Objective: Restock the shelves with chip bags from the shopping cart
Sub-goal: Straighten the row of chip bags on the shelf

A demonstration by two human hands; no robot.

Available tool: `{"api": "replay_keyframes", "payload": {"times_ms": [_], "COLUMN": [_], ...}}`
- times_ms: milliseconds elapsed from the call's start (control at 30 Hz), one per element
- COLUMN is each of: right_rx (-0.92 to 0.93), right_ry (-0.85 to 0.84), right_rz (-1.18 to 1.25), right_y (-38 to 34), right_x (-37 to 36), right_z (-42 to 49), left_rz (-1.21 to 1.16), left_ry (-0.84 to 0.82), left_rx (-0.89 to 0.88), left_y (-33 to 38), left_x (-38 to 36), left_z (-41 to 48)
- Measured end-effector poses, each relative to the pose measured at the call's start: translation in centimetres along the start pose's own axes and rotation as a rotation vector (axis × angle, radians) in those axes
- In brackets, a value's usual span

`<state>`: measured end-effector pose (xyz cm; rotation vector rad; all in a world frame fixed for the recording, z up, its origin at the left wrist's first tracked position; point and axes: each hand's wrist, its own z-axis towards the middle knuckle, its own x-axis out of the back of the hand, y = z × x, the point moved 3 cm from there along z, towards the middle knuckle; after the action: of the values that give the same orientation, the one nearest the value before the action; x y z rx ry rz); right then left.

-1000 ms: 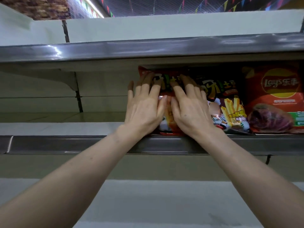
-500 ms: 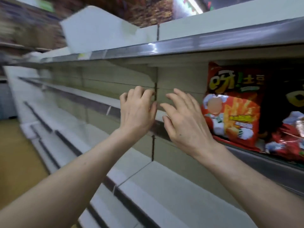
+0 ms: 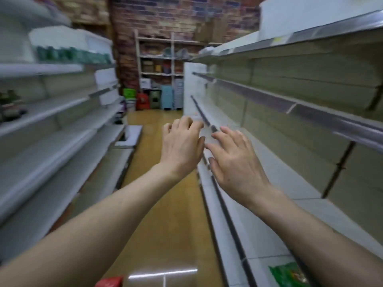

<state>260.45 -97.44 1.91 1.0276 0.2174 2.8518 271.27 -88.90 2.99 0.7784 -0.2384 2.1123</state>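
- Running along the right side are the long right shelves, pale with shiny grey front edges.
- The left shelves face them, blurry, with some green boxes up high.
- A yellow-brown floor lies between the two rows.
- A brick wall stands at the far end, with a wooden rack of mixed things in front of it.
- The left hand is up in the air, its fingers loosely bent and holding nothing.
- The right hand is just beside it, its fingers spread a little and holding nothing.
- A green bag lies on the lowest right shelf, near the bottom edge, well apart from both hands.
- A red pack peeks in at the very bottom; what it is cannot be told.
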Motion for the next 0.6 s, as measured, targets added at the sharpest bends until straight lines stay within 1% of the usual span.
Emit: {"api": "replay_keyframes", "payload": {"times_ms": [167, 333, 500, 600], "right_rx": [0.097, 0.170, 0.234, 0.244], "right_ry": [-0.056, -0.096, -0.160, -0.217], "right_rz": [0.141, 0.263, 0.312, 0.333], "right_y": [-9.5, -19.4, -28.6, -33.1], "right_x": [-3.0, -3.3, -2.4, -1.9], "right_z": [0.9, 0.7, -1.7, -4.0], "left_rz": [0.152, 0.246, 0.262, 0.233], "left_ry": [-0.035, -0.047, -0.097, -0.167], "left_rx": [0.120, 0.233, 0.310, 0.358], "left_y": [-8.4, -14.6, -18.9, -20.4], "left_x": [4.8, 10.8, 16.2, 18.0], "left_z": [-6.2, -12.8, -20.3, -24.6]}}
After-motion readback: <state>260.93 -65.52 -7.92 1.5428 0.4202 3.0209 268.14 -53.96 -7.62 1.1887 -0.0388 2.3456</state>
